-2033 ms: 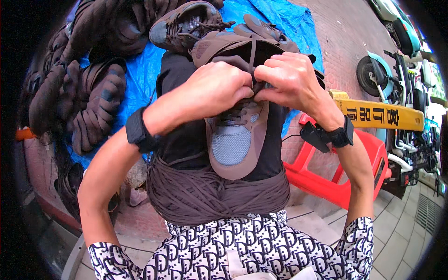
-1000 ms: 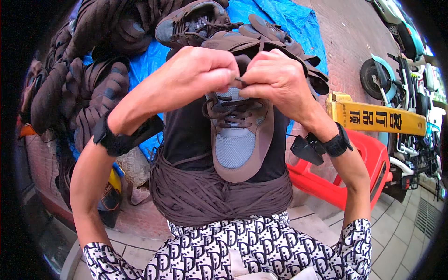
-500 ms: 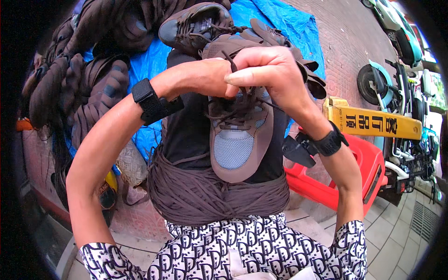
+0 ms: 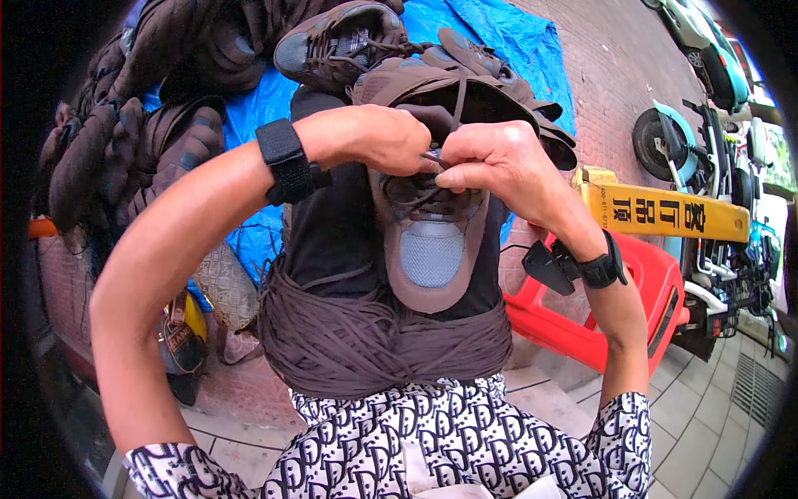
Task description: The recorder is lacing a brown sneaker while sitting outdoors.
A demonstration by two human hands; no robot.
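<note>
A brown sneaker [image 4: 429, 293] with a grey-blue mesh toe rests on my dark-trousered lap, its toe towards me. Above its lacing, my left hand [image 4: 389, 140] is closed, a dark shoelace [image 4: 435, 158] at its fingertips. Close beside it my right hand [image 4: 505, 165] pinches the same lace between thumb and forefinger. One lace end stands up past the shoe's opening. The upper eyelets are partly hidden behind my hands. Across my thighs lies a thick bundle of loose brown laces [image 4: 366, 345].
More brown sneakers [image 4: 337, 46] lie just beyond my knees, and a large pile of them [image 4: 166, 158] is at the left on a blue tarp [image 4: 532, 58]. To the right are a red plastic stool [image 4: 657, 303], a yellow beam [image 4: 665, 208] and parked scooters [image 4: 665, 141]. A bag [image 4: 184, 337] sits at lower left.
Both hands have come down slightly, and my right hand has turned to pinch lower on the lace. The lace end now points up and away. The shoe has shifted a little away from me.
</note>
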